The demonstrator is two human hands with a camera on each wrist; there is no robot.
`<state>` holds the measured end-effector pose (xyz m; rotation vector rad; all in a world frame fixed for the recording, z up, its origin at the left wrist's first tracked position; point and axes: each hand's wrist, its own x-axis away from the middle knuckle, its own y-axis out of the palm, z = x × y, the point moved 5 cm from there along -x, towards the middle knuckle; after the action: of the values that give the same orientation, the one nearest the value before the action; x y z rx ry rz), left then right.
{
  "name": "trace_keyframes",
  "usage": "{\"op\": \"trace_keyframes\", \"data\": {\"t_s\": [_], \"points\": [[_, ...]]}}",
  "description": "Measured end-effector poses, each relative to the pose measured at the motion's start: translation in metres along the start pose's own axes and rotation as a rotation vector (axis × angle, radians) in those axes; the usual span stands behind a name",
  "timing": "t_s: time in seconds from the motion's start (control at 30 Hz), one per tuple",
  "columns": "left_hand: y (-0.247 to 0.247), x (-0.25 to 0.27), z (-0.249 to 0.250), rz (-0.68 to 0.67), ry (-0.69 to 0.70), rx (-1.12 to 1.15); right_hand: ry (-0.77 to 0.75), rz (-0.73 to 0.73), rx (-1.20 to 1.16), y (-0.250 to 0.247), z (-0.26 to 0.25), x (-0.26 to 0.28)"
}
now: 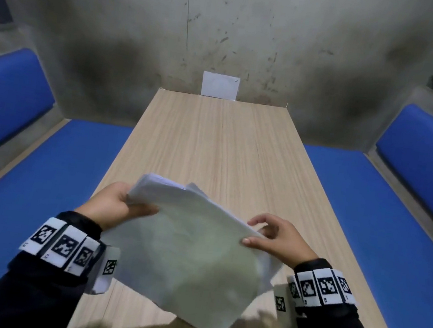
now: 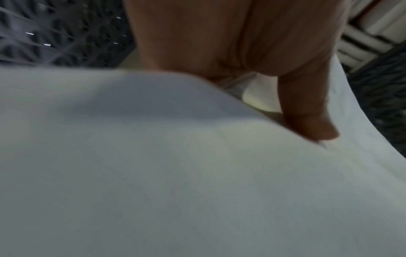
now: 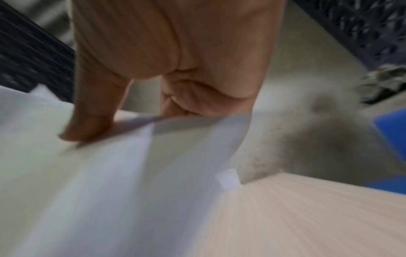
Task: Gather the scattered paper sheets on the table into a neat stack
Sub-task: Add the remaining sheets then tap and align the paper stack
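The tabletop (image 1: 213, 141) is seen whole only from the head. Above its near end, the paper sheets (image 1: 184, 248) are pinched by the left hand (image 1: 112, 204) and right hand (image 1: 279, 239). Thumb contact is shown in the wrist views.

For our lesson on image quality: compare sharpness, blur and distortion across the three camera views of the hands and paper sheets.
Head view: wide-angle bending of the table edges, dim light, paper sheets fairly clear. Left wrist view: left hand and sheets soft, background smeared. Right wrist view: heavy motion blur on right hand and table.
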<state>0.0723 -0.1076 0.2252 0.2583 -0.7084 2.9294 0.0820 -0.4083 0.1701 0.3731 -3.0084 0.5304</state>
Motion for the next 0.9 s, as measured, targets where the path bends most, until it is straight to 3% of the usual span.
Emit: {"op": "trace_keyframes", "data": {"t_s": [0.17, 0.27, 0.5, 0.7, 0.9], "points": [[-0.028, 0.000, -0.029, 0.058, 0.011, 0.274, 0.084, 0.008, -0.417, -0.004, 0.040, -0.002], [-0.029, -0.006, -0.035, 0.110, 0.013, 0.346, 0.063, -0.055, -0.464, 0.010, 0.038, -0.013], [-0.026, -0.009, -0.047, 0.295, -0.010, 0.422, 0.026, 0.051, -0.664, -0.007, 0.032, -0.021], [-0.024, -0.007, -0.061, 0.311, -0.035, 0.436, 0.077, -0.058, -0.611, 0.011, 0.039, -0.016], [-0.020, -0.010, -0.061, 0.264, 0.051, 0.479, 0.007, 0.142, -0.587, 0.003, 0.030, -0.021]]}}
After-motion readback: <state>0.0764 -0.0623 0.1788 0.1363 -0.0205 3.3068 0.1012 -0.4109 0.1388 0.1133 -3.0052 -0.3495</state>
